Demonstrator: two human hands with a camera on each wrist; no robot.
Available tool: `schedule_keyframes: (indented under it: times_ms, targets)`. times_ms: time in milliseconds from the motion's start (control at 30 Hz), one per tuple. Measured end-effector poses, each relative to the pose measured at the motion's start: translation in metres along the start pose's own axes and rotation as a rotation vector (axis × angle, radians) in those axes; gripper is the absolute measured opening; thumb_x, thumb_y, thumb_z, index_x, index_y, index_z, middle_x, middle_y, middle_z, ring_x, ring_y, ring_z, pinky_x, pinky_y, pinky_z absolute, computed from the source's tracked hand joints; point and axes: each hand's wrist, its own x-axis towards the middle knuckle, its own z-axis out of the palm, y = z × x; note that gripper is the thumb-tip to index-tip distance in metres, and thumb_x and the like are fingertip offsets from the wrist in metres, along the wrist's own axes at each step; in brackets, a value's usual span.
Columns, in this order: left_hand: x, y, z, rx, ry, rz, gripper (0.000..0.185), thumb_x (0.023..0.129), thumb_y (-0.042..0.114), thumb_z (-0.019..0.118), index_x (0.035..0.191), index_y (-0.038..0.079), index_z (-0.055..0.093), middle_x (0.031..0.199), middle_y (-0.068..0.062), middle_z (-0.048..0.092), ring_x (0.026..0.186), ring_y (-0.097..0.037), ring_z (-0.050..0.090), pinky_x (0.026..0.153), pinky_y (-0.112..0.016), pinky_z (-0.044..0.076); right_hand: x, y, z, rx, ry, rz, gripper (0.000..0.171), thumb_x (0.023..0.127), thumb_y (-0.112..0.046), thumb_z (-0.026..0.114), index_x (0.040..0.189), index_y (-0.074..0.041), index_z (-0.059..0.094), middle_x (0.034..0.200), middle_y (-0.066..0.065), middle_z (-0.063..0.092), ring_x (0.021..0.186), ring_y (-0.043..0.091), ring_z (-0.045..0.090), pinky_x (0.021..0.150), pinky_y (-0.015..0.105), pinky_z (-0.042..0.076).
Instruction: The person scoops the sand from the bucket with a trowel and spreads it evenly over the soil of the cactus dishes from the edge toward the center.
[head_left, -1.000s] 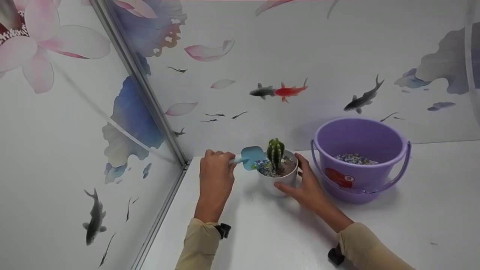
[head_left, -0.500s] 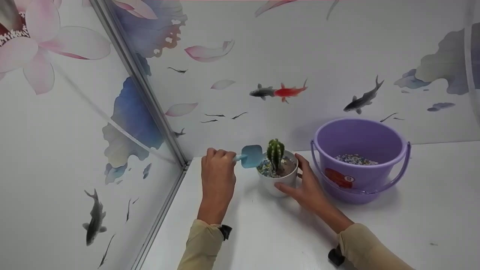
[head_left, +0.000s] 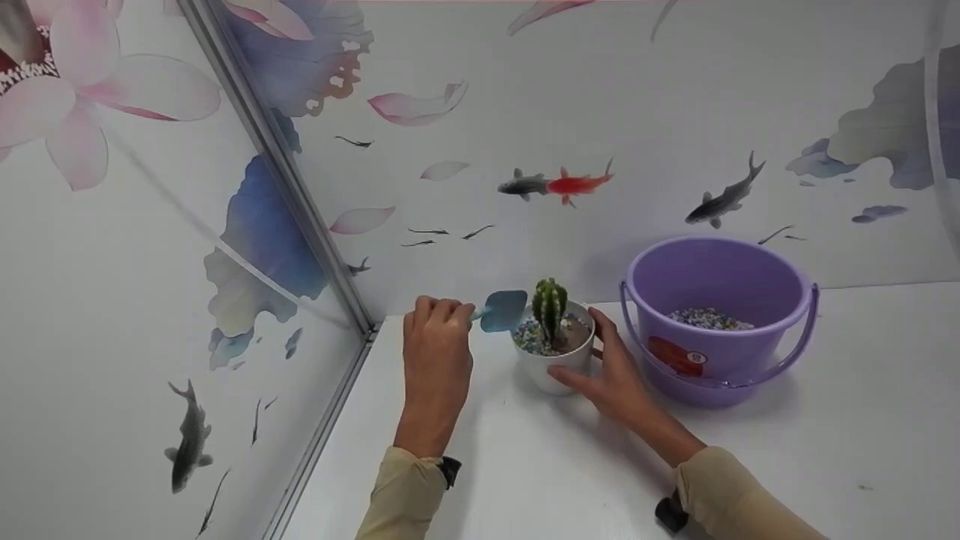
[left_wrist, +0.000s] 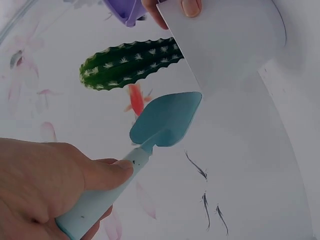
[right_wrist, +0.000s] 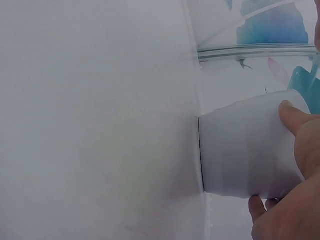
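My left hand (head_left: 437, 360) grips the pale handle of a small blue-green trowel (left_wrist: 167, 120), thumb along the handle. Its blade (head_left: 504, 310) is tilted, with the tip at the left rim of a white plant pot (head_left: 551, 367). A ribbed green cactus (head_left: 550, 307) stands upright in the pot. Coloured pebbles (head_left: 532, 337) cover the left part of the pot's top, while brown soil (head_left: 574, 331) shows on the right. My right hand (head_left: 619, 375) holds the pot from the right side, thumb on the front and fingers behind. In the right wrist view the pot (right_wrist: 250, 145) hides part of the fingers.
Just right of the pot stands a purple bucket (head_left: 720, 277) with similar pebbles (head_left: 710, 319) inside and its handle hanging down in front. A painted wall (head_left: 465, 262) rises behind the white table (head_left: 525, 465). A metal-edged panel (head_left: 300, 225) stands on the left.
The trowel's blade has drawn back from over the pebbles to the pot's left rim and tipped. Pebbles seen at its edge earlier no longer show there. My right hand has stayed on the pot.
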Motion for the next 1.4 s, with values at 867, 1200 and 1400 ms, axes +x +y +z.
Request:
schedule_keyframes:
  times_ms: [867, 1200, 1400]
  targets:
    - [0.010, -0.001, -0.008, -0.393, 0.105, -0.205, 0.024, 0.100, 0.012, 0.079, 0.123, 0.006, 0.079, 0.116, -0.012, 0.080, 0.099, -0.026, 0.060, 0.086, -0.040, 0.057, -0.032, -0.039, -0.051, -0.140, -0.049, -0.234, 0.080, 0.099, -0.022, 0.082, 0.166, -0.009, 0.039, 0.171, 0.008, 0.043, 0.160, 0.029, 0.042, 0.127, 0.043, 0.040]
    - [0.030, 0.036, -0.013, -0.531, 0.107, -0.190, 0.025, 0.102, 0.017, 0.078, 0.125, 0.009, 0.079, 0.119, -0.009, 0.081, 0.100, -0.026, 0.062, 0.089, -0.044, 0.060, -0.033, -0.073, -0.099, -0.081, 0.107, -0.397, 0.054, 0.104, -0.009, 0.072, 0.156, -0.010, 0.056, 0.157, 0.008, 0.060, 0.147, 0.029, 0.059, 0.115, 0.029, 0.050]
    - [0.037, 0.066, -0.012, -0.614, 0.037, -0.169, 0.025, 0.103, 0.017, 0.077, 0.126, 0.009, 0.078, 0.121, -0.008, 0.080, 0.103, -0.024, 0.062, 0.090, -0.042, 0.059, -0.027, -0.080, -0.138, -0.121, 0.291, -0.456, 0.046, 0.103, -0.001, 0.068, 0.148, -0.008, 0.063, 0.147, 0.007, 0.067, 0.141, 0.010, 0.062, 0.116, 0.015, 0.045]
